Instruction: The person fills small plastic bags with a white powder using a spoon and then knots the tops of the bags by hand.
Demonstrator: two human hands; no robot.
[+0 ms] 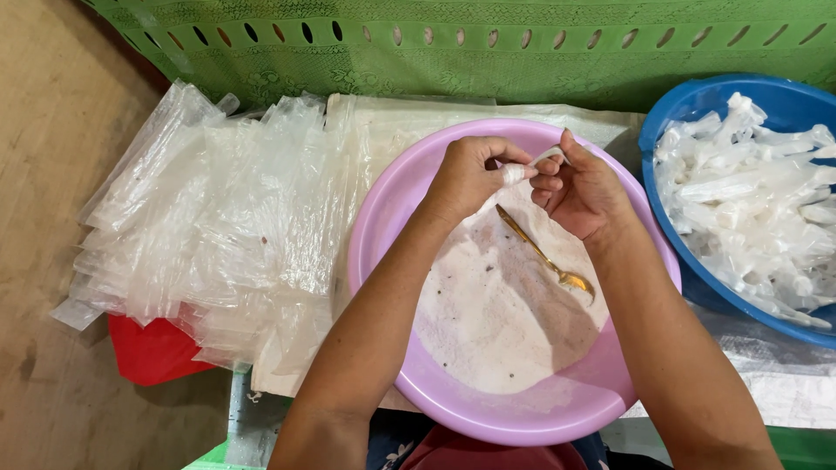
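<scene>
My left hand [470,174] and my right hand [583,191] meet above a pink basin [383,226] and both pinch a small clear plastic packet [515,172] whose twisted neck runs toward my right thumb. White powder [488,322] with dark specks covers the basin's floor. A gold spoon [549,259] lies in the powder just below my hands, bowl toward the right.
A heap of empty clear plastic bags [209,218] is spread to the left, over a red object [152,352]. A blue basin [697,287] at the right holds several filled, tied packets [758,200]. A green perforated wall [488,43] runs across the back.
</scene>
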